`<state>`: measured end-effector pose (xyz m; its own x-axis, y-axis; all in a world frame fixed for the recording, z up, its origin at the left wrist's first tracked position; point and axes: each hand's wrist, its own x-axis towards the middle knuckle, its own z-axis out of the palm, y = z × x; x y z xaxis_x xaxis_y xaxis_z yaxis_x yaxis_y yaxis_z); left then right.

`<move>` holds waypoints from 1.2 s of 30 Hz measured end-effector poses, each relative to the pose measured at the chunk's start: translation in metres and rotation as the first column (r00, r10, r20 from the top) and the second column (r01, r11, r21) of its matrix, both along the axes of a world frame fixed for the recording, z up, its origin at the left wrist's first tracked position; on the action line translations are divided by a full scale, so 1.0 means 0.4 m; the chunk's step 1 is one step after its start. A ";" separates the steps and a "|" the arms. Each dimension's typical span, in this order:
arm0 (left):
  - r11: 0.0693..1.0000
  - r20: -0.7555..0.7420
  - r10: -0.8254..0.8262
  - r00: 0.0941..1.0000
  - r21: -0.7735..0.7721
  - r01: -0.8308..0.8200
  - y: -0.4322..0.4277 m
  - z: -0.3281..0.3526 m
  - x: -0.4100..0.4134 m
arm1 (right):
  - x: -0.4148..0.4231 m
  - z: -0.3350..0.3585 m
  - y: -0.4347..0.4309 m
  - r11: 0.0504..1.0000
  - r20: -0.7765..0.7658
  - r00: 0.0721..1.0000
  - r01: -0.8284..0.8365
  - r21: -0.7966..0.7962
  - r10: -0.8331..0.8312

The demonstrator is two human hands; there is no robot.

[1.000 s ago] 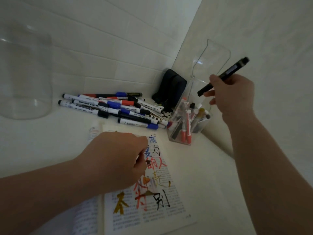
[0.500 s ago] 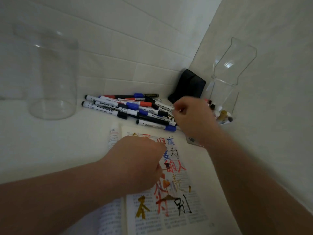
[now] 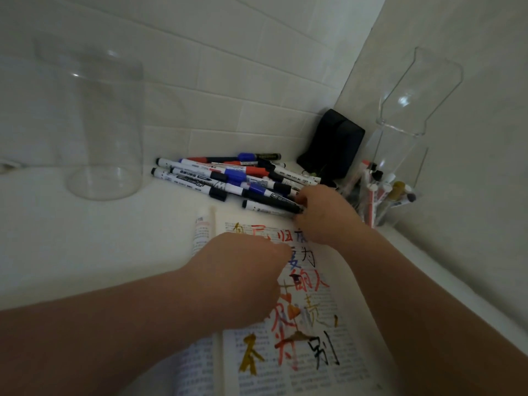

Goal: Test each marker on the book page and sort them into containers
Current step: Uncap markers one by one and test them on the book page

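The right hand (image 3: 323, 215) pinches one end of a black-capped white marker (image 3: 268, 204) at the near side of the loose marker pile (image 3: 228, 175) along the counter's back edge. The left hand (image 3: 243, 278) rests curled on the scribbled open book page (image 3: 314, 338); whether it holds anything I cannot tell. A clear square plastic container (image 3: 400, 155) of markers stands in the back right corner.

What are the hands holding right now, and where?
Right hand pinches a marker by its black end. Left hand rests on the book; fingers hidden.

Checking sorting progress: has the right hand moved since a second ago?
Yes. The right hand dropped from above the square container, down and left, onto a marker in the pile.
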<state>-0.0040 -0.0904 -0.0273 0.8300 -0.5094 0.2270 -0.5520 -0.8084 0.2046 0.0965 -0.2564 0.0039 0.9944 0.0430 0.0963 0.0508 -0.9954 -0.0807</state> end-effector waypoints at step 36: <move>0.924 -0.202 -0.143 0.969 -0.377 0.057 -0.020 0.029 -0.047 | -0.304 -0.054 -0.087 0.130 0.192 0.904 -0.259 0.957 0.383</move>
<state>-0.0228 -0.0983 -0.0157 0.8297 -0.5090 0.2291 -0.5319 -0.5963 0.6013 -0.0251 -0.2911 -0.0176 0.9205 0.2979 0.2530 0.2758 -0.0365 -0.9605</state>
